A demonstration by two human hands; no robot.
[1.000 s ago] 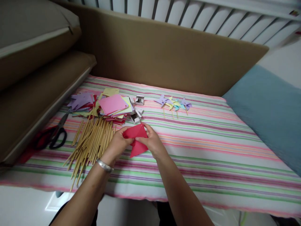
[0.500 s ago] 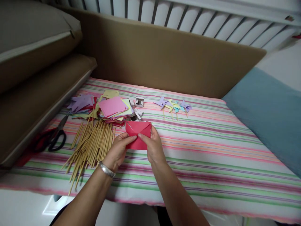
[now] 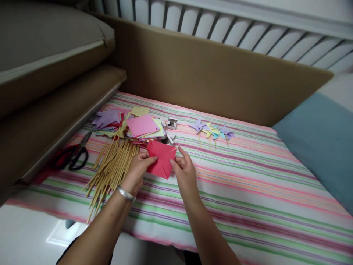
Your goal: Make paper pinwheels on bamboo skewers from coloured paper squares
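Brown upright panel (image 3: 215,81) stands at the back; striped cloth (image 3: 264,209) covers the surface before it. On the cloth, a loose bundle of thin wooden sticks (image 3: 114,167) lies just beside the left hand (image 3: 139,169), long axis running from the far side toward the near edge. Stacked paper squares (image 3: 142,126), pink uppermost, lie beyond that hand. Finished paper pinwheels (image 3: 198,126) lie farther off, beyond the right hand (image 3: 186,171).

Principal item: red paper square (image 3: 161,161), located between both hands, its face toward the wearer, with no evident long axis. Neither hand is clearly nearer; both touch it. Left hand: closed in a pinch on the left side, thumb flat on the face, fingers behind. Right hand: partly open, thumb at the right edge; forefinger raised by the upper right corner, contact there not determinable.

Smallest feature: a slit line running inward from the lower right corner.
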